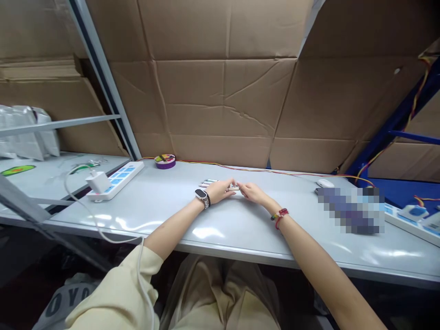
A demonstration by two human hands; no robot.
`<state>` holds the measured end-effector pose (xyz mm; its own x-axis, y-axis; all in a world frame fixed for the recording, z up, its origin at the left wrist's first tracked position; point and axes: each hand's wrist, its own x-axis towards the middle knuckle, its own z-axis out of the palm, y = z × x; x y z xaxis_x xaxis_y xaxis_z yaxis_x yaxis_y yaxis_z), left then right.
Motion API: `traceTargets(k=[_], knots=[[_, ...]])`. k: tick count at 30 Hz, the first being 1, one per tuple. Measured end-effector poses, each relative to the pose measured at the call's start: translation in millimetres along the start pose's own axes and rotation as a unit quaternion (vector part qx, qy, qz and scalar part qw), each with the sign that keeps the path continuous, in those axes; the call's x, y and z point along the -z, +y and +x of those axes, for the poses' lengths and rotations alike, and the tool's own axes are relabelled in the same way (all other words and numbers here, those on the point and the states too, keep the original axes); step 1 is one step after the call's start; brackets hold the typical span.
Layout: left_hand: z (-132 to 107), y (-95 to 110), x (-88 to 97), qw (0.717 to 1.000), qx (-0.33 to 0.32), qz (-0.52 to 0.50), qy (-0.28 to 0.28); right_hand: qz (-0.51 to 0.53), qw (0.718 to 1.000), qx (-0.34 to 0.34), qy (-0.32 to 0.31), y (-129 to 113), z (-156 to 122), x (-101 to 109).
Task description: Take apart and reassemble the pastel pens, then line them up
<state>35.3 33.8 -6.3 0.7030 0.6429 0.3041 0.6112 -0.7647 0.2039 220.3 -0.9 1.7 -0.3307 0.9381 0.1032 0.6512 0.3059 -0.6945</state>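
Observation:
My left hand [220, 191], with a smartwatch [200, 194] and a dark beaded band at its wrist, is closed around a slim, pale pen-like stick [233, 188] near the middle of the tabletop. At the stick's right end, the fingers of my right hand [253, 193] are pinched together on it. A red beaded bracelet [280, 218] circles my right wrist. Several slim pen-like sticks [206, 183] with coloured parts lie on the table just behind my left hand, which partly hides them. Their exact kind is too small to make out.
The glossy grey table [144, 211] carries a round purple-sided tin or tape roll [165, 161], a power strip [118, 181] with a white charger [98, 181], and a white mouse [325, 183]. A blurred-out object [350, 211] lies right. Cardboard [223, 105] walls the back; a white cable [92, 215] hangs left.

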Motion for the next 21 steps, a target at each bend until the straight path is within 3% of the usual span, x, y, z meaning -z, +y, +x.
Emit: traceTargets(k=[7,14,21], knots=[[0.0,-0.7,1.7,1.000,0.010,-0.005,0.003,0.006,0.999,0.032,0.018,-4.0,-0.6,0.3],[1.7,1.1,3.1,0.999,-0.009,-0.014,0.037,-0.007,1.000,0.014,0.013,-0.9,2.1,-2.4],[2.2,0.2,5.0,0.999,-0.011,-0.006,0.040,-0.016,0.999,-0.012,0.049,5.9,5.5,-2.1]])
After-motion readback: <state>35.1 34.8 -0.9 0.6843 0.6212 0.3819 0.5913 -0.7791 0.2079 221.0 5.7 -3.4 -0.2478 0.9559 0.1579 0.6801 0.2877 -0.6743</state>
